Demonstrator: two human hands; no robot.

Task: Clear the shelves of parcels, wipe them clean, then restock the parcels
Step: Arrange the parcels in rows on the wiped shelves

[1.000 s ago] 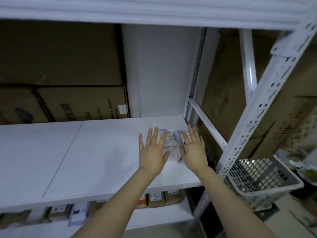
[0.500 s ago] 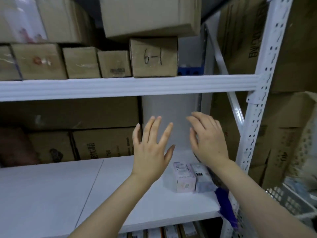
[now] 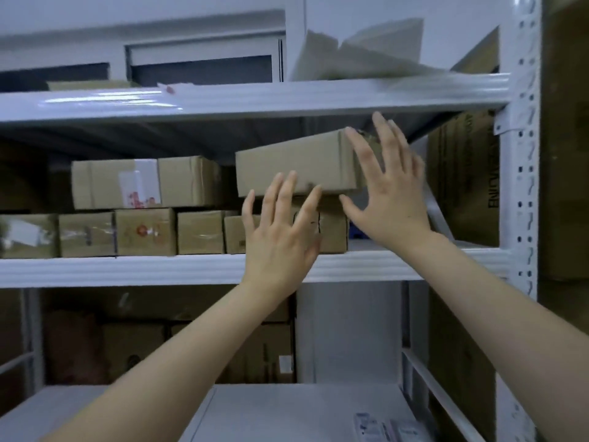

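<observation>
Both my hands are raised in front of the middle shelf point(image 3: 159, 269), fingers spread and straight. My left hand point(image 3: 280, 237) is just below the front of a long brown carton point(image 3: 293, 164) that lies tilted on top of a smaller box point(image 3: 331, 231). My right hand point(image 3: 387, 189) covers that carton's right end; I cannot tell whether it touches. Neither hand holds anything. A row of small cardboard parcels point(image 3: 146, 231) lines the same shelf to the left, with a wider taped box point(image 3: 143, 181) stacked on them. Two small white parcels point(image 3: 382, 429) lie on the lower shelf point(image 3: 287, 409).
The top shelf point(image 3: 255, 97) carries a tilted pale carton point(image 3: 360, 52). A white perforated upright point(image 3: 519, 186) stands at the right, with large cardboard boxes point(image 3: 462, 173) behind it. More boxes point(image 3: 127, 346) stand behind the lower shelf.
My view has swung upward from the lower shelf to the middle one. Both hands left the small white parcels and rose to the long brown carton.
</observation>
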